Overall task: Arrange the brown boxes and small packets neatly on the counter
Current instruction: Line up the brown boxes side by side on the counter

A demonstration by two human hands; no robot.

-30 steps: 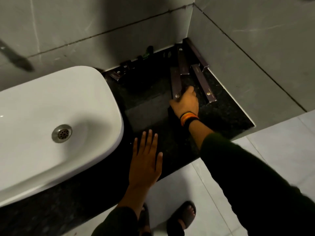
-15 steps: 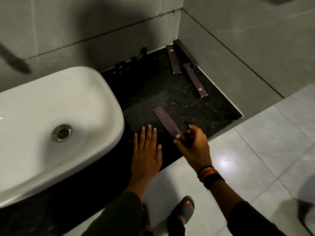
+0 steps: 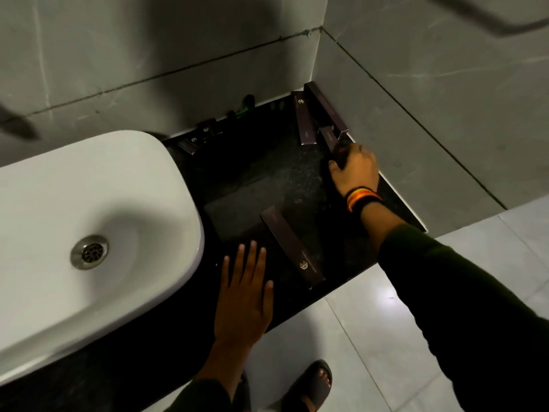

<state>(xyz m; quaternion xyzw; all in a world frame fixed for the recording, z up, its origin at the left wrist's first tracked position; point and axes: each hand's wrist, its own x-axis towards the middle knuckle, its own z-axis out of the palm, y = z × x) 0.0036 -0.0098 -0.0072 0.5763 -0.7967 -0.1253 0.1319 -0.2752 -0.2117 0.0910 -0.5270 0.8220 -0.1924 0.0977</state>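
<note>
One long brown box [image 3: 292,245] lies slantwise on the black counter [image 3: 261,176], near its front edge. My left hand [image 3: 243,295] rests flat on the counter just left of that box, fingers straight. At the right side my right hand [image 3: 355,169] grips the near end of another brown box [image 3: 329,138]. Two more long boxes lie in the back corner: one [image 3: 304,120] beside it and one [image 3: 325,110] along the right wall. Small packets [image 3: 190,145] and a small box [image 3: 208,129] sit along the back wall.
A white basin [image 3: 89,233] with a metal drain [image 3: 89,252] fills the counter's left part. Small dark and green bottles [image 3: 245,107] stand by the back wall. Grey tiled walls close the corner. The floor and my sandalled feet [image 3: 312,388] show below the counter edge.
My right hand let go of the box near the front edge, reached back to the right, and now grips the box by the wall. My left hand stayed flat.
</note>
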